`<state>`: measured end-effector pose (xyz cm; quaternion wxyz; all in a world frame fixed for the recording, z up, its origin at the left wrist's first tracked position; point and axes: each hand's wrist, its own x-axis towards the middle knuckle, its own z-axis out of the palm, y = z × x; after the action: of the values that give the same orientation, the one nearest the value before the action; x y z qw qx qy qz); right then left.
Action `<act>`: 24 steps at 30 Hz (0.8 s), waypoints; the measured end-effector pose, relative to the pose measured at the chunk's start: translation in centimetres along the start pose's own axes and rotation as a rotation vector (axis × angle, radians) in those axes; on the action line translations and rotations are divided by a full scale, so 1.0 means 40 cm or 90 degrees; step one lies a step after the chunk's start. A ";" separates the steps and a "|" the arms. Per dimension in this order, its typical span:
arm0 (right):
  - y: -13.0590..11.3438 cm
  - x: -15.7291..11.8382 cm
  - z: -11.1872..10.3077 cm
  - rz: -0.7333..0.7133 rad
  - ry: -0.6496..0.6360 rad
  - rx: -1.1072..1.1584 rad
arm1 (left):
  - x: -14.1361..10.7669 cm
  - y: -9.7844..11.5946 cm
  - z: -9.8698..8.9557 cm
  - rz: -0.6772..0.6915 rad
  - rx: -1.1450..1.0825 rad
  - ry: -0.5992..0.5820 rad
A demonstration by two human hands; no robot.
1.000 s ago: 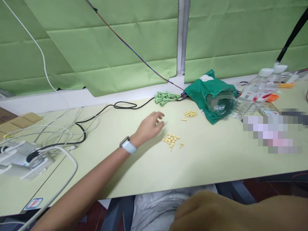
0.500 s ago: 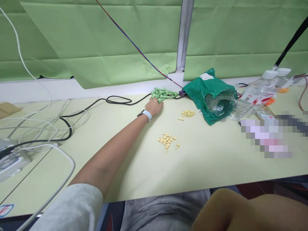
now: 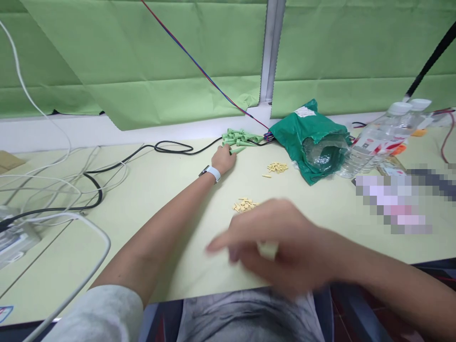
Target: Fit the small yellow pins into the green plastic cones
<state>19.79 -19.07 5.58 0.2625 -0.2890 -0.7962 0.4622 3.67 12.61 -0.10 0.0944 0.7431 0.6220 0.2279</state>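
Note:
My left hand (image 3: pixel 223 159), with a pale watch strap on its wrist, reaches to the back of the table. Its fingers are closed on a small green tapered tube (image 3: pixel 238 150), beside a heap of similar green tubes (image 3: pixel 235 137). Motion blurs my right hand (image 3: pixel 281 242) over the front of the table, its index finger stretched out and a gap between finger and thumb. Nothing shows in it. Just beyond it lies a pile of small yellow pegs with heads (image 3: pixel 244 205), partly hidden. Farther back is a second pile of slim yellow pieces (image 3: pixel 277 167).
A torn green plastic bag (image 3: pixel 302 133) lies at the back, with clear water bottles (image 3: pixel 377 140) to its right. Black cable (image 3: pixel 174 148) and white cords (image 3: pixel 103 232) run across the left side. A blurred-out patch covers something at the right.
My right hand has come up from the lap over the table front. My left hand has drawn back slightly, and the green tube in it now stands apart from the heap.

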 end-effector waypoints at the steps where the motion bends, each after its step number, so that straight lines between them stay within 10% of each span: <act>1: 0.012 0.064 -0.077 0.002 0.056 -0.071 | -0.007 -0.012 -0.005 0.015 -0.019 0.003; 4: 0.105 0.184 -0.258 0.003 0.281 -0.315 | -0.034 -0.044 -0.031 0.054 -0.078 0.005; 7: 0.229 0.197 -0.334 0.118 0.329 -0.536 | -0.074 -0.068 -0.062 0.047 -0.199 -0.051; 12: 0.339 0.164 -0.339 0.247 0.276 -0.681 | -0.165 -0.106 -0.105 -0.021 -0.491 -0.101; 24: 0.365 0.207 -0.318 0.192 0.313 -0.555 | -0.235 -0.161 -0.177 -0.080 -0.751 -0.228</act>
<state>25.91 0.08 -0.59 0.2274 -0.5831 -0.7790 0.0389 -6.38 3.86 1.31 0.6055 0.5543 0.4083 0.3992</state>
